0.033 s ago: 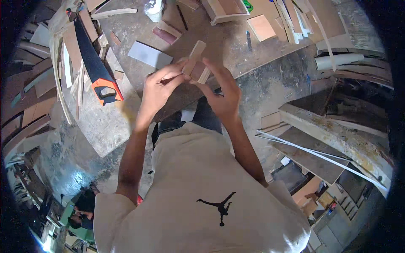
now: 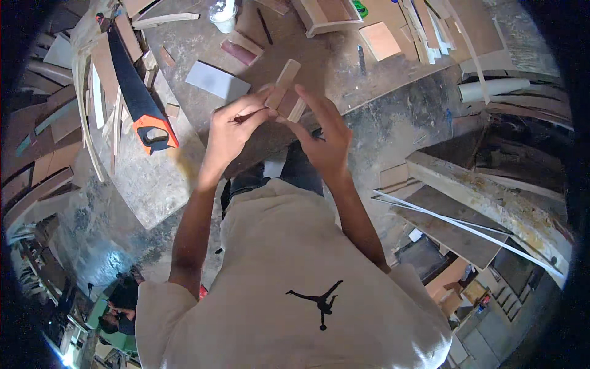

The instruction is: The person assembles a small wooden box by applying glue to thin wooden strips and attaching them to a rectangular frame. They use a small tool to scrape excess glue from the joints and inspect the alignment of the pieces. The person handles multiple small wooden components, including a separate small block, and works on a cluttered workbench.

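Note:
Held in front of me above the near edge of the workbench is a small wooden assembly [image 2: 288, 98]. It has a light strip with a rounded end, set against a block with a brownish face and a pale layered edge. The fingertips of my left hand [image 2: 236, 123] are closed on its left side, partly hiding it. My right hand [image 2: 327, 132] grips the right side between thumb and fingers. Beyond my left hand, a whitish rectangular block [image 2: 217, 80] lies on the workbench [image 2: 307, 46]. Past it is a small reddish-brown wooden block [image 2: 243, 49].
To the left lies a handsaw [image 2: 138, 92] with an orange and black handle, among wood strips. A white tub [image 2: 223, 17], an open wooden box [image 2: 326, 13] and a square wood piece [image 2: 380, 40] sit farther back. Another person [image 2: 120, 317] is at the lower left.

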The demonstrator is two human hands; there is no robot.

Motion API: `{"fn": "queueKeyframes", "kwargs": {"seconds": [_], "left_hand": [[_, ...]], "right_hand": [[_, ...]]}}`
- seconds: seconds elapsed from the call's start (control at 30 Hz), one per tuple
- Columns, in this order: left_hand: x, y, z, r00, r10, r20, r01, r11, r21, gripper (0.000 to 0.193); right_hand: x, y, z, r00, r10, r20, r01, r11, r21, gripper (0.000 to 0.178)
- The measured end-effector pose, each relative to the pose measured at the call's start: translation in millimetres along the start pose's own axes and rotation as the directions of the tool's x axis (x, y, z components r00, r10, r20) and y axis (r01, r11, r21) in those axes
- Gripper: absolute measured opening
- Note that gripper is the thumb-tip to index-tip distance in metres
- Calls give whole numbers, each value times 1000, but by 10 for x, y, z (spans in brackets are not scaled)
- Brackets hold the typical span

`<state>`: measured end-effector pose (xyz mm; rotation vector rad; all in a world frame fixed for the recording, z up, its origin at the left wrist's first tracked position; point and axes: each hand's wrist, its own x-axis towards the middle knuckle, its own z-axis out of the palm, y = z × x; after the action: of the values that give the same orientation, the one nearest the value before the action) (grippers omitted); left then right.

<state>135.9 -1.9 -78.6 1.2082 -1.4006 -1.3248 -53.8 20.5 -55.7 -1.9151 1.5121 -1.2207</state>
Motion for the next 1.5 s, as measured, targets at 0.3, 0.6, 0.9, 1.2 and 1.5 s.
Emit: {"fn": "queueKeyframes", "kwargs": {"seconds": [0.3, 0.6, 0.9, 1.2, 1.5], "left_hand": [[143, -35, 222, 990, -71, 121, 87, 987, -137, 30], [150, -2, 460, 984, -142, 107, 163, 961, -223, 35], [80, 43, 405, 988, -144, 53, 152, 970, -189, 35], [81, 50, 266, 996, -83, 38, 88, 981, -173, 34], [36, 202, 49, 997, 66, 44, -69, 995, 66, 35]], "right_hand": [[-42, 115, -144, 999, 36, -19, -37, 998, -48, 59], [-110, 174, -204, 997, 31, -76, -38, 995, -92, 57], [-89, 123, -122, 994, -67, -86, 52, 986, -160, 55], [-10, 41, -60, 987, -122, -108, 107, 985, -133, 57], [2, -92, 41, 978, -120, -170, 98, 987, -131, 57]]}}
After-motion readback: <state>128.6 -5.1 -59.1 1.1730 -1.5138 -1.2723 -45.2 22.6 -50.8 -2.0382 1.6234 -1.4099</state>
